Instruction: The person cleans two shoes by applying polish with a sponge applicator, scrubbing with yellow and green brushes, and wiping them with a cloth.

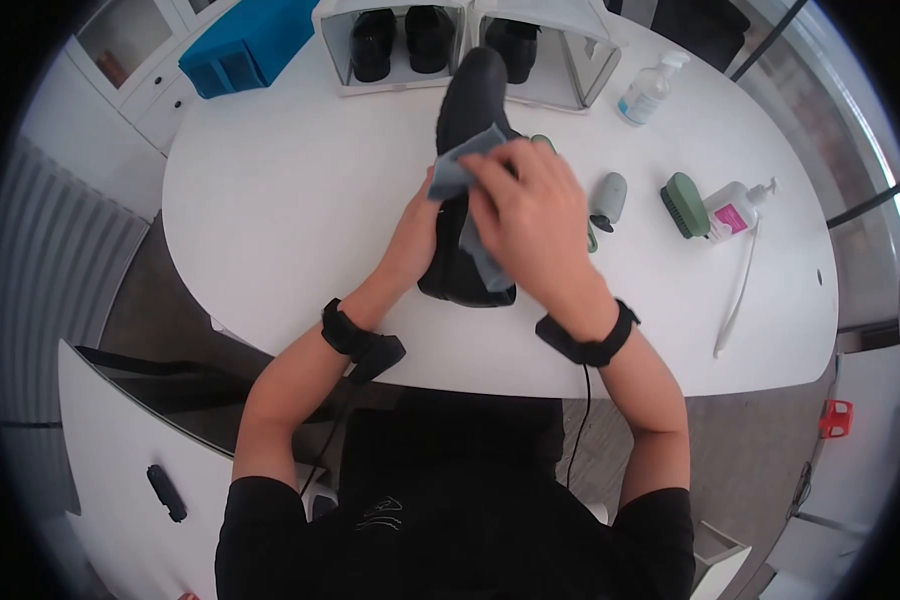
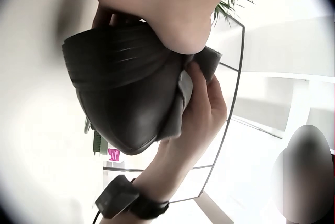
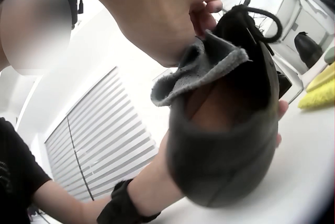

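Note:
A black leather lace-up shoe (image 1: pixel 473 100) is raised in front of the person, toe pointing away and heel toward the body. The left hand (image 1: pixel 412 238) grips it by its left side, its fingers partly hidden by the shoe. A grey-blue cloth (image 1: pixel 455 174) is pinched between the thumb and fingers of the right hand (image 1: pixel 538 215) and lies against the upper of the shoe. In the right wrist view, the cloth (image 3: pixel 201 75) hangs by the shoe's opening, and a loop of black lace (image 3: pixel 272 25) stands out above. The rounded heel (image 2: pixel 131 109) fills the left wrist view.
Two clear-fronted shoe boxes (image 1: pixel 395 88) with black shoes stand at the back, beside a blue box (image 1: pixel 245 50). To the right are a pump bottle (image 1: pixel 645 95), a grey container (image 1: pixel 611 196), a green brush (image 1: pixel 683 203), another pump bottle (image 1: pixel 732 212) and a long white stick (image 1: pixel 738 290).

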A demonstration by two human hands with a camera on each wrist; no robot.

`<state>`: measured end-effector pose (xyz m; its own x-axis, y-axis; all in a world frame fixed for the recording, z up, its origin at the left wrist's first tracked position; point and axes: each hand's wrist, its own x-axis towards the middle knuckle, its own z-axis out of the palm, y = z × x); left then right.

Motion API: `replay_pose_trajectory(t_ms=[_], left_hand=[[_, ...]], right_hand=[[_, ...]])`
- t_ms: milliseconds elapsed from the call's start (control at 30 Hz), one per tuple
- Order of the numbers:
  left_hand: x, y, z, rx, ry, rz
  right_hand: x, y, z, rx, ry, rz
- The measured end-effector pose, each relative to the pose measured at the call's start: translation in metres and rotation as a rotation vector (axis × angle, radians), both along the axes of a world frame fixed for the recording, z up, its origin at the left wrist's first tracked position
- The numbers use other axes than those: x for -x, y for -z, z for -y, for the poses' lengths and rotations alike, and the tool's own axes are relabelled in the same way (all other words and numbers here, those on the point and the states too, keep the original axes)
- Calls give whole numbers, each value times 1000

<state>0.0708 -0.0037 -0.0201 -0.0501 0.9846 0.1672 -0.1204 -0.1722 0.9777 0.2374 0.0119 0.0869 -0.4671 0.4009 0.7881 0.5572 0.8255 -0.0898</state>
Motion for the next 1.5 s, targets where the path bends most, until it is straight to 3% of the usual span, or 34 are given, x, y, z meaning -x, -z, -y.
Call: replay_pose_trajectory(t_ms=[100,200,333,400,500,600,733,833,867,933,967,1100,1200,1267,1300,1367,1400,1500], left_hand=[[-8,-11,6,89,76,41],[-13,-28,11,152,68,52],[-4,-26,3,193,5,98],[-2,-29,4,203,-17,147],[2,-29,-6,251,11,430],[13,-28,-9,380,-70,409],[24,-37,-7,255,-73,415],[42,-34,-12,421,9,760],[50,-27,-12,422,20,754],[61,-25,-12,212,412,868],[63,-24,-14,240,368,938],[60,-33,-12,181,308,847],[58,-33,-10,155,340,898],[57,-34,-7,131,360,912],[56,-35,-6,121,375,904],[54,-38,-6,109,395,886],[52,-37,-7,110,459,817],[44,-30,-4,188,510,687]], right_hand=[[5,-12,-29,3,145,-69],[9,-15,-47,-8,110,-88],[21,-2,0,158,-50,137],[29,16,21,191,-15,213],[25,22,45,263,-30,292],[20,24,63,219,-96,350],[1,28,67,268,-148,344],[-14,41,44,368,-258,151],[-17,49,32,365,-248,146],[-18,55,12,565,-240,29],[-23,56,8,717,-191,33],[-28,44,5,613,-275,5],[-50,37,-15,754,-230,-22],[-72,49,-33,653,153,-23],[-79,53,-35,651,152,-26],[-90,61,-40,478,404,130],[-90,59,-41,477,403,122],[-88,56,-42,672,531,313]])
